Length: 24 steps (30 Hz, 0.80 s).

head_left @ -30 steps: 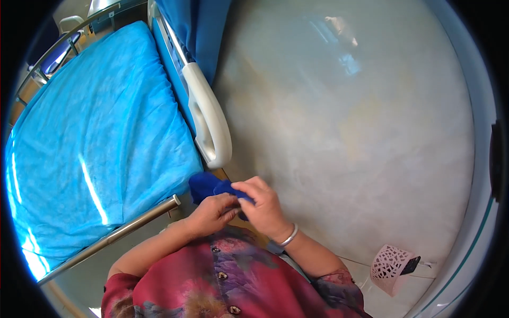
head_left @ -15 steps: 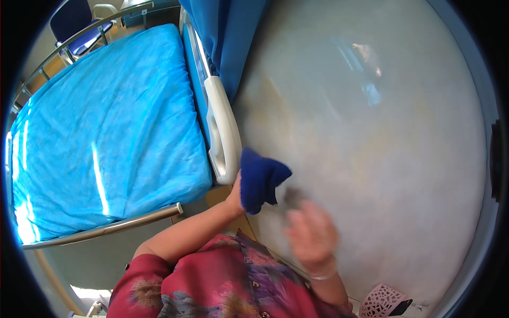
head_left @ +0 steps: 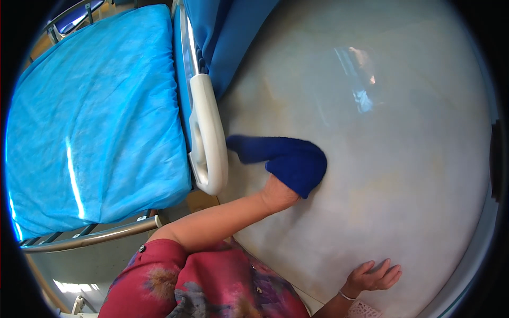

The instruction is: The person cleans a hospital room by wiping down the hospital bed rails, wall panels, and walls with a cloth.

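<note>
Since the loose, empty right hand (head_left: 373, 277) withdrew, the left hand (head_left: 281, 194), grip hidden under blue cloth (head_left: 300, 163), seems to wipe alone.

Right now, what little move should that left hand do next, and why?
Probably a gentle slide of the blue cloth across the pale surface: the cloth covers most of the left hand and seems to lie against that surface, while the right hand is empty, off to the side.
</note>
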Motion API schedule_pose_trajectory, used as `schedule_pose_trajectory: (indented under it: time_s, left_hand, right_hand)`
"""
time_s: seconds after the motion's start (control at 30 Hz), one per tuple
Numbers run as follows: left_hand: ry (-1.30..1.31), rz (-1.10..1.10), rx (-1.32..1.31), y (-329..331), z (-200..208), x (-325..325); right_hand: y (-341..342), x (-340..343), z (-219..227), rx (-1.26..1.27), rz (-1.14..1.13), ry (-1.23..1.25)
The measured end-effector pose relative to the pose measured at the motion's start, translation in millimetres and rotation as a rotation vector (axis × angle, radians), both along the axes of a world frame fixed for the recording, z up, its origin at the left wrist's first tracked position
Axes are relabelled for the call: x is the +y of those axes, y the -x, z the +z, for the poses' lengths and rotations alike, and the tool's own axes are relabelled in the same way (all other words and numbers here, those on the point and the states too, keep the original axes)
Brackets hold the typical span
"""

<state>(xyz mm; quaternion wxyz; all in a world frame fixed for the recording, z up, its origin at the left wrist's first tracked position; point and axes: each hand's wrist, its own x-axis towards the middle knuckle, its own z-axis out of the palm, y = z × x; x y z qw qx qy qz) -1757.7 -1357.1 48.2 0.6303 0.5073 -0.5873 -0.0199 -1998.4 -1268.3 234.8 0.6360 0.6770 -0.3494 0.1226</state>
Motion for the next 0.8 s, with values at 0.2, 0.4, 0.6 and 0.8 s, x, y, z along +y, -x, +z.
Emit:
schedule_pose_trajectory:
  time_s: [0.2,0.4,0.6,0.8]
  left_hand:
    - [-0.105,-0.030,-0.088,-9,7,2]
    - [-0.078,-0.175,0.009,-17,14,-9]
    - [-0.025,0.055,-0.168,-13,12,-10]
    - [-0.225,-0.222,0.108,-12,6,-5]
  right_hand:
    - [1,-1,0,0.000,0.001,-0.012]
    - [0,-4,1,0.022,-0.011,-0.006]
    - [-1,1,5,0.040,-0.031,-0.007]
    - [-3,-2,2,0.031,-0.017,-0.018]
